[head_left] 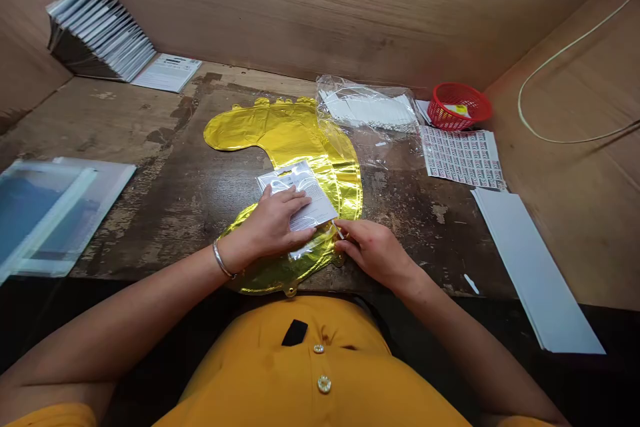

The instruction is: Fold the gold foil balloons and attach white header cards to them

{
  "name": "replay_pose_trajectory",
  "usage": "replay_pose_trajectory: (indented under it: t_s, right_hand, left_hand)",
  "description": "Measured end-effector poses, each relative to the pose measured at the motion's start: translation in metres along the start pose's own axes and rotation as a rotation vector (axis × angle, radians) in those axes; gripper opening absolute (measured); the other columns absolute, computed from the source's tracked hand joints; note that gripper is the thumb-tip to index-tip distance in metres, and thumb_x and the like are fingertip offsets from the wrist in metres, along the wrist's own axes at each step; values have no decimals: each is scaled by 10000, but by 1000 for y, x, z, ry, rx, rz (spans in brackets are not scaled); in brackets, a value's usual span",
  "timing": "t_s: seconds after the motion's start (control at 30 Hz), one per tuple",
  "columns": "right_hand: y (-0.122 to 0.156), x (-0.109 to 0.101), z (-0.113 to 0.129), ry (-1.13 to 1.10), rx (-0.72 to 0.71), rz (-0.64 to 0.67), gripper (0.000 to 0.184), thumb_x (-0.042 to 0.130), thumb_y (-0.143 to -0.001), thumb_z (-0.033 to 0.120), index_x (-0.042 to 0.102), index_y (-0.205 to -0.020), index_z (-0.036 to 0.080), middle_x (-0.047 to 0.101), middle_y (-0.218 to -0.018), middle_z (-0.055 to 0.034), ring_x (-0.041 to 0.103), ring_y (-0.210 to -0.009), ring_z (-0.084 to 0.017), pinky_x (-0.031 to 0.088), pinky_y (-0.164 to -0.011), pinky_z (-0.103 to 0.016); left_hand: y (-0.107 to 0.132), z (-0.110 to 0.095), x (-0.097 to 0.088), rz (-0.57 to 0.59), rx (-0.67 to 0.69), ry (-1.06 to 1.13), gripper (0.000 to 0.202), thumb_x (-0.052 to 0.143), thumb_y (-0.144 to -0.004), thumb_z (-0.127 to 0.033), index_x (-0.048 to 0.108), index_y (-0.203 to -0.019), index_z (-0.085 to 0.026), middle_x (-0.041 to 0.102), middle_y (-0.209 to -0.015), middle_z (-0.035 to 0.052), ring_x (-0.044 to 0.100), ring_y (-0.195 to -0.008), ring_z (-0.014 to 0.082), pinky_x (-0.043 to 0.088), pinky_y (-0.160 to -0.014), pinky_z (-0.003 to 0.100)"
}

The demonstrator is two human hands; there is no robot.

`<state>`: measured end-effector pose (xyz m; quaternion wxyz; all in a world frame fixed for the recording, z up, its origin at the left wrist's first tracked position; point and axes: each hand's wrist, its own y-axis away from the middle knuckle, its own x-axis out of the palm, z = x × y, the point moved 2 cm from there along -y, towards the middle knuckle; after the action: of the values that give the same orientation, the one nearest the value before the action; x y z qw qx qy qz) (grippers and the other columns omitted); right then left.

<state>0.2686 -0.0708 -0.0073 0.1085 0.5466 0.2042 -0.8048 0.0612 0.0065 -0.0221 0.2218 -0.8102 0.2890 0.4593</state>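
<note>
Just under the left fingers [287,203] lies a clear plastic packet [313,203].

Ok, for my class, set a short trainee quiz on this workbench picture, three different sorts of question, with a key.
1. Which hand wears the metal bangle?
2. True or false: the clear packet lies on top of the gold foil balloon.
3. What lies just in front of the red basket? A: a sheet of printed labels; B: a pair of scissors; C: a stapler.

Key: 1. The left hand. 2. True. 3. A.
</note>
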Motion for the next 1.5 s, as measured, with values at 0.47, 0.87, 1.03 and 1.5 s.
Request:
replay_pose_trajectory:
  t_s: [0.47, 0.87, 1.03, 1.5]
  right_hand:
    - [-21, -8, -8, -32, 65, 104, 55, 658, -870, 235, 688, -853, 192, 715, -791, -28, 644, -726, -155, 448, -679, -248]
    - [-21, 2, -12, 21, 261, -46, 89, 605, -872, 208, 614, -785, 189, 658, -759, -33, 596, -698, -173, 419, -640, -265]
    - [-24, 8, -12, 89, 173, -60, 39, 559, -883, 179, 596, -889, 193, 647, -813, -48, 591, -740, -192, 434, -665, -278]
    - [3, 7, -2, 177, -133, 97, 356, 475, -950, 159, 596, -1285, 144, 602, -1344, -117, 539, -1261, -298, 457, -1043, -513]
  left_hand:
    - [2, 5, 5, -51, 30, 69, 560, 663, -800, -439, 554, -1281, -175, 559, -1371, 155, 461, -1323, 358, 162, -1122, 672]
    - [1, 3, 2, -9, 17, 48, 512, 670, -795, -378, 566, -1258, -188, 582, -1343, 161, 432, -1344, 373, 158, -1102, 696]
    - [2, -1, 1, -11, 46, 39, 504, 681, -772, -369, 579, -1238, -208, 621, -1297, 138, 461, -1317, 373, 165, -1100, 689]
    - [21, 2, -12, 43, 198, -118, 324, 574, -918, -375, 630, -1202, -230, 509, -1439, 86, 392, -1374, 341, 232, -1126, 636]
